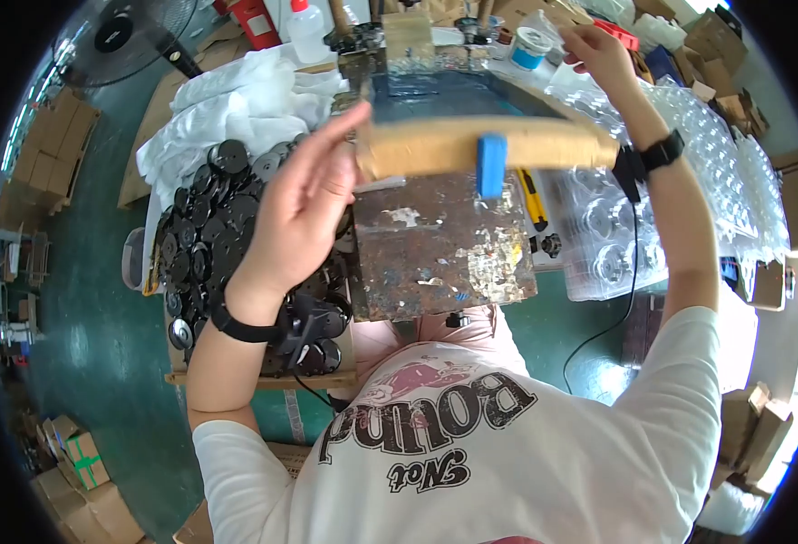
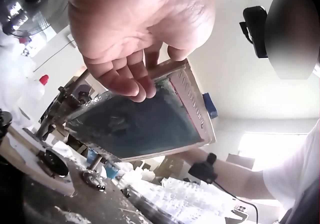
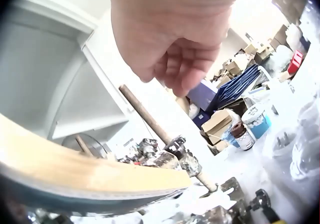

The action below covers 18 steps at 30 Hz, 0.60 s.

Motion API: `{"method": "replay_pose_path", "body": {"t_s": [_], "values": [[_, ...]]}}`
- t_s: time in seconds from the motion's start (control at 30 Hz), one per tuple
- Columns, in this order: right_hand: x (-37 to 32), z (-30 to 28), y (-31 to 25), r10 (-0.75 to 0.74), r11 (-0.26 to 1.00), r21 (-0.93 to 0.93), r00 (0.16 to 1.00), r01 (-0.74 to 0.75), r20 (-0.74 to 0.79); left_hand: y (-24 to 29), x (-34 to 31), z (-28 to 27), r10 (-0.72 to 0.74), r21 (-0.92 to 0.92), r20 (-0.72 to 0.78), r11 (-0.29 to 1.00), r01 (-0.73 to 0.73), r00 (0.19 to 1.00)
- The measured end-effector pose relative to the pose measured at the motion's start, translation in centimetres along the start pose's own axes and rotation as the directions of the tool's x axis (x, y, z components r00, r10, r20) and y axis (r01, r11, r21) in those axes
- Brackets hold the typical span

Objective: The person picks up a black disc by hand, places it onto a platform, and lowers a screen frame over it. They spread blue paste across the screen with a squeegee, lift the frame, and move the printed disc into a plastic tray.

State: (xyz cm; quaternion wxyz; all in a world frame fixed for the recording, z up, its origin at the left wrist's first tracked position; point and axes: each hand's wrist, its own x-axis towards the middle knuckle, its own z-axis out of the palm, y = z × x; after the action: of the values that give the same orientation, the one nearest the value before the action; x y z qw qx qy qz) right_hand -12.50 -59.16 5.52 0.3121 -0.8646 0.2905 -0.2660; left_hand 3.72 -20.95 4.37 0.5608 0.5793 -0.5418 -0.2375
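A wooden screen printing frame [image 1: 417, 150] with dark mesh is raised at its near side above a stained work board [image 1: 435, 245]. My left hand [image 1: 301, 204] grips its left near corner; in the left wrist view the fingers [image 2: 135, 81] lie over the mesh side. A blue piece [image 1: 491, 165] sits on the frame's near edge. Beyond the frame's right side, my right hand [image 1: 598, 59] is lifted beside a white tub with a blue label [image 1: 530, 47]. In the right wrist view its fingers [image 3: 182, 69] are loosely curled, with nothing showing in them.
Many black round parts [image 1: 204, 227] are piled left of the board. White cloth-like wrapping [image 1: 254, 95] lies behind them, near a red-capped bottle [image 1: 306, 32]. Clear plastic trays [image 1: 607, 240] and a yellow cutter [image 1: 532, 199] are at the right. A cable [image 1: 630, 290] trails from the right wrist.
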Motion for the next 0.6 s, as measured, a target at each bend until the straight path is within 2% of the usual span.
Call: {"method": "replay_pose_path", "body": {"t_s": [0.07,0.1,0.13,0.17,0.2,0.27,0.3,0.37,0.4,0.43,0.53,0.6], "values": [[-3.2,-1.7,-0.7,0.088,0.979,0.205,0.940,-0.019,-0.331,0.6,0.6,0.2,0.031,-0.064,-0.099,0.997,-0.037,0.995],[-4.5,-2.6,-1.1,0.095,0.981,0.194,0.934,-0.028,-0.343,0.6,0.9,0.4,0.042,-0.096,-0.147,0.994,-0.056,0.988],[-5.9,-3.5,-1.6,0.027,0.910,0.379,0.890,0.166,-0.455,0.5,0.9,0.5,0.046,-0.107,-0.130,0.992,-0.060,0.991],[-7.5,-4.4,-2.3,-0.012,0.775,0.513,0.821,0.369,-0.571,0.2,0.7,0.6,0.030,-0.129,-0.126,0.991,-0.046,0.992],[-9.2,-5.1,-3.8,-0.005,0.784,0.503,0.813,0.364,-0.582,0.0,0.4,0.7,0.013,-0.149,-0.122,0.988,-0.031,0.992],[-12.1,-5.9,-7.1,-0.112,0.678,0.450,0.687,0.581,-0.718,-0.1,0.0,1.6,0.000,-0.174,-0.101,0.985,-0.018,0.995],[-13.0,-6.3,-7.6,-0.108,0.686,0.440,0.679,0.580,-0.726,0.0,-0.3,2.1,-0.040,-0.170,-0.065,0.985,0.028,0.997],[-14.4,-6.8,-7.9,-0.129,0.462,0.511,0.625,0.725,-0.770,0.0,-0.8,2.9,-0.128,-0.150,0.003,0.981,0.127,0.992],[-15.2,-7.1,-8.1,-0.135,0.335,0.530,0.596,0.779,-0.792,0.0,-0.9,3.1,-0.127,-0.149,0.013,0.981,0.128,0.992],[-15.9,-7.4,-8.2,-0.131,0.339,0.527,0.593,0.779,-0.794,0.0,-1.0,3.4,-0.124,-0.127,0.039,0.984,0.128,0.992],[-17.7,-7.8,-8.7,-0.199,0.175,0.581,0.607,0.795,-0.770,0.2,-1.6,3.9,-0.124,-0.078,0.088,0.988,0.131,0.988],[-18.8,-7.9,-9.3,-0.231,0.215,0.546,0.585,0.810,-0.777,0.5,-1.8,3.8,-0.123,-0.059,0.086,0.990,0.128,0.989]]}}
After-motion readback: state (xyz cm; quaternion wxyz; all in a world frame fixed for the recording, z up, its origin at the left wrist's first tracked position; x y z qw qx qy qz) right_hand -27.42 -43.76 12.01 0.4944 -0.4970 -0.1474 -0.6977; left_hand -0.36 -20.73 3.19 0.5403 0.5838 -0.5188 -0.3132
